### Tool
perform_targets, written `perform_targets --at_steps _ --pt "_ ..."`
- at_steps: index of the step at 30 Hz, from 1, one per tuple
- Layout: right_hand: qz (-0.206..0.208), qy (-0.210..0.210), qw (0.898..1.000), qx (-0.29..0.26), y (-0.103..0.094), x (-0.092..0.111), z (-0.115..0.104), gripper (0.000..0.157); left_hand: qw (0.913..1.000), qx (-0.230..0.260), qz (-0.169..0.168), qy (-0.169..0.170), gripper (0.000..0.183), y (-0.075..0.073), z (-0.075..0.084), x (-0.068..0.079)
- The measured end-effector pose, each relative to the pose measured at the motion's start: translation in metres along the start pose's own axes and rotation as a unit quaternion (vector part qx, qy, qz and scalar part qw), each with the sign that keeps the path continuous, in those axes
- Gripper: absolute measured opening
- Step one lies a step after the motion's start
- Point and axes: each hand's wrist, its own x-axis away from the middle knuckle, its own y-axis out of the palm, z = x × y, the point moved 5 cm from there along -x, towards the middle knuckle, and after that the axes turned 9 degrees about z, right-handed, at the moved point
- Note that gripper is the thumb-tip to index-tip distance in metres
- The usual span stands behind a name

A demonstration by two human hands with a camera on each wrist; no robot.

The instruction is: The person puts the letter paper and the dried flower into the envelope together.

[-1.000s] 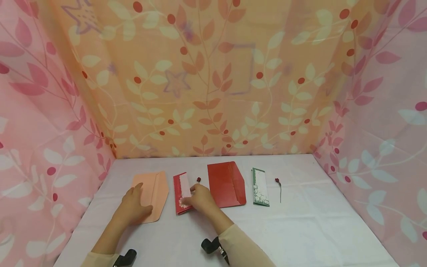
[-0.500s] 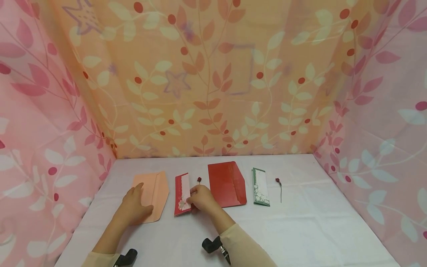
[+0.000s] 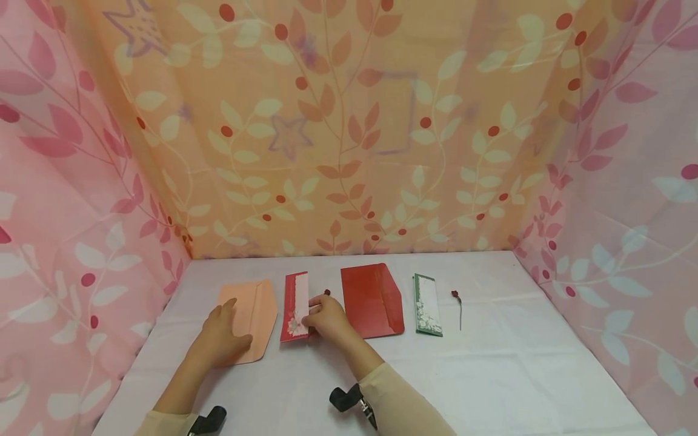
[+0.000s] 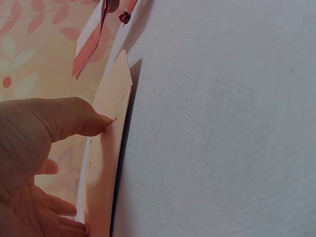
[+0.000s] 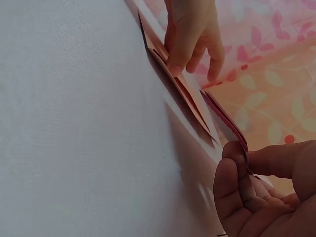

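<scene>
While pinching the red card (image 3: pixel 297 306) by its right edge, between thumb and bent fingers of the right hand (image 3: pixel 329 321), resting the left hand (image 3: pixel 220 336) on the peach envelope (image 3: pixel 262 312), with fingers loosely spread rather than clenched and with thumb tip against the paper. Holding the card tilted, seemingly off the white table (image 3: pixel 491 375), just right of the peach envelope and apart from it.

Running the card's long axis near to far, almost straight away from the person. Pointing its flowered end nearward; bearing a red band on the left, a pale panel on the right.

On the peach envelope, reading a long axis also near to far, with tapered flap side pointing right, toward the card. Noting a narrow gap between its layers in the right wrist view. Unable to tell contents.

Right of the right hand, noting a red envelope (image 3: pixel 371 300), likewise with tapered side to the right; unable to see inside. Next, logging a green card (image 3: pixel 428 304), long axis near to far, near end leaning slightly right. Farthest right, finding a small rose (image 3: pixel 455 295), bloom away, stem nearward. Glimpsing a second rose (image 3: pixel 327 292) just beyond the right hand, with stem hidden. Behind everything, recording a leaf-patterned curtain (image 3: pixel 349 175).
</scene>
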Motion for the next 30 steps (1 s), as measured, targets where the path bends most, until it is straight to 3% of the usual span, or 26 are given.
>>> perform_targets --at_steps 11,20,25,30 --pt "0.000 -0.008 0.999 -0.033 0.021 -0.009 0.000 0.048 0.9997 -0.006 -0.013 -0.018 0.101 0.005 -0.001 -0.002" --pt "-0.001 -0.049 0.997 -0.053 0.047 -0.014 -0.005 0.067 0.9998 -0.016 -0.006 -0.013 0.094 0.005 0.000 -0.001" --pt "0.010 -0.069 0.997 -0.023 0.058 -0.016 -0.013 0.079 0.9997 -0.020 0.009 0.005 0.087 0.004 0.003 -0.001" --pt "0.049 -0.109 0.991 0.062 0.059 -0.017 -0.022 0.073 0.9995 -0.013 0.017 0.022 0.079 0.004 0.004 0.000"
